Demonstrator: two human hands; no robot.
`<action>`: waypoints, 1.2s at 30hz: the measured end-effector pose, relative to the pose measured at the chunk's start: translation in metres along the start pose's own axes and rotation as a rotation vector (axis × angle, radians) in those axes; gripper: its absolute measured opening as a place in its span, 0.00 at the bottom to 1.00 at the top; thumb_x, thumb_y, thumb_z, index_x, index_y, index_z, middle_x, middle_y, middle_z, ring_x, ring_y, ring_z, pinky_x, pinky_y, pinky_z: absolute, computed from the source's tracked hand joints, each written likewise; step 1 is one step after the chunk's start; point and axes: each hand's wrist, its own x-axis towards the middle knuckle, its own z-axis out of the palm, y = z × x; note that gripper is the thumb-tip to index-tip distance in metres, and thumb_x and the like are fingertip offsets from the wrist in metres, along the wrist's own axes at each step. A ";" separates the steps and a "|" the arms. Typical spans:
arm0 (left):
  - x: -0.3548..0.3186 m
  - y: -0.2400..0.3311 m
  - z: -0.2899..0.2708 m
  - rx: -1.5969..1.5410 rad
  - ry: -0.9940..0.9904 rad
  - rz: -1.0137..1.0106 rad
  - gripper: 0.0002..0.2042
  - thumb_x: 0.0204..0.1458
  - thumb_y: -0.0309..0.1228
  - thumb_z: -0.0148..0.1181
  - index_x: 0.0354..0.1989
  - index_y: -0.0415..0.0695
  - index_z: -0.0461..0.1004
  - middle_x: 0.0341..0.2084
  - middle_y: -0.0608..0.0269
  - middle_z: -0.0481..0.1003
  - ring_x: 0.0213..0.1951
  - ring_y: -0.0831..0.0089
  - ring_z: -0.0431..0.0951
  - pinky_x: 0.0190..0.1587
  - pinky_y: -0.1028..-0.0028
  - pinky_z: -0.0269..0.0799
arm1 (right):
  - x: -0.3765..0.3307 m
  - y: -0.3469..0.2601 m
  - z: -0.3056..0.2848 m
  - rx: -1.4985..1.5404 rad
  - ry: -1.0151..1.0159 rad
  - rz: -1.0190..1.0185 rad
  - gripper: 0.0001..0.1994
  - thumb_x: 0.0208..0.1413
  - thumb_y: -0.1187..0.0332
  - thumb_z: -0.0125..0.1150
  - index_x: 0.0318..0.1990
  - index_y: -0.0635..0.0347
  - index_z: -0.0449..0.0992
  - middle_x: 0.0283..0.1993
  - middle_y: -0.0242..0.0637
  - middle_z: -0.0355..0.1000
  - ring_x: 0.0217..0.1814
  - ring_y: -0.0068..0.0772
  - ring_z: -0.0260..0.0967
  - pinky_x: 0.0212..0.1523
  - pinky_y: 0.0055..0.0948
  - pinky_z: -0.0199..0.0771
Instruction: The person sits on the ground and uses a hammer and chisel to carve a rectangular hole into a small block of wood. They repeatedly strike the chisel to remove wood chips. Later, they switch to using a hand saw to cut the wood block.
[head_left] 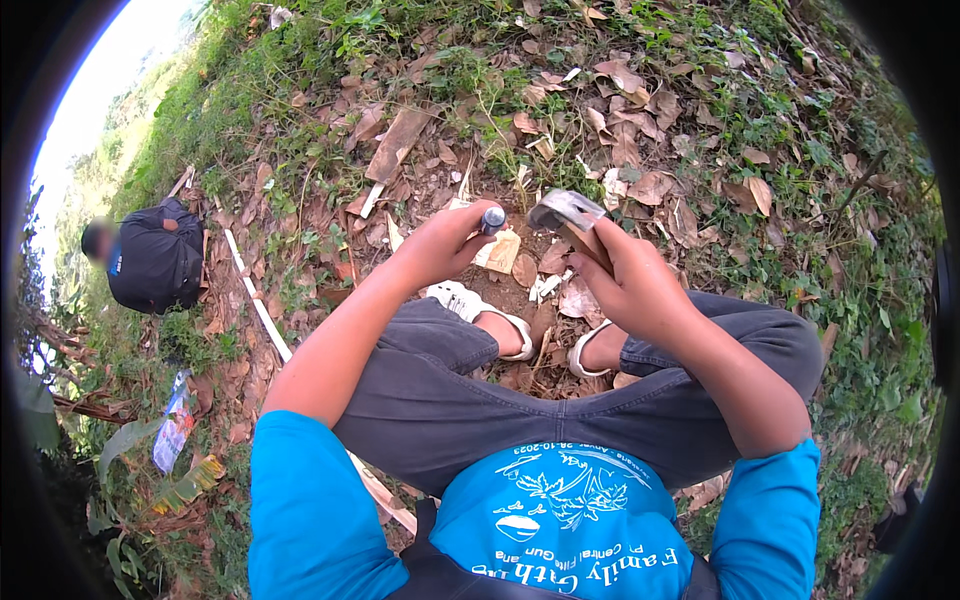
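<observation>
Left hand (447, 243), fingers closed round a metal-ended tool (492, 219), sits beside pale wood (500, 254); right hand (634, 275) grips a hammer (567, 210) nearby, whose off-centre blow could glance onto the knuckles.

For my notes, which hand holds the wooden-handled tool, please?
The right hand, gripping a hammer-like tool by its wooden handle; the left hand holds a round-ended metal tool.

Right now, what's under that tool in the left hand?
Past the tool and left hand, part of a pale wood piece shows. They cover what's directly beneath, so the tool's lower end can't be seen.
</observation>
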 end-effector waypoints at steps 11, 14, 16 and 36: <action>0.002 0.003 0.013 0.009 0.006 0.156 0.15 0.58 0.22 0.61 0.53 0.42 0.71 0.38 0.47 0.79 0.42 0.47 0.80 0.44 0.57 0.73 | 0.012 -0.003 -0.002 -0.054 -0.066 -0.078 0.14 0.63 0.71 0.60 0.54 0.64 0.70 0.33 0.55 0.75 0.36 0.64 0.74 0.36 0.48 0.71; -0.003 0.001 0.013 -0.072 0.028 0.095 0.12 0.58 0.21 0.61 0.50 0.42 0.73 0.40 0.51 0.80 0.45 0.50 0.81 0.48 0.60 0.75 | 0.011 -0.029 -0.012 0.010 0.054 -0.133 0.15 0.63 0.72 0.61 0.55 0.64 0.71 0.28 0.50 0.75 0.28 0.52 0.75 0.30 0.43 0.70; -0.003 -0.002 0.017 -0.070 0.049 0.097 0.11 0.59 0.22 0.60 0.49 0.42 0.74 0.40 0.53 0.80 0.45 0.51 0.81 0.49 0.60 0.75 | 0.003 -0.049 -0.017 0.134 0.175 -0.306 0.16 0.63 0.73 0.61 0.57 0.65 0.72 0.26 0.43 0.75 0.24 0.36 0.74 0.27 0.34 0.69; -0.008 0.000 0.016 0.158 -0.140 0.091 0.11 0.59 0.26 0.61 0.49 0.40 0.75 0.39 0.49 0.80 0.46 0.50 0.80 0.48 0.57 0.75 | 0.011 0.026 0.025 -0.194 -0.062 -0.069 0.10 0.63 0.72 0.61 0.49 0.65 0.73 0.23 0.41 0.71 0.24 0.34 0.72 0.29 0.36 0.68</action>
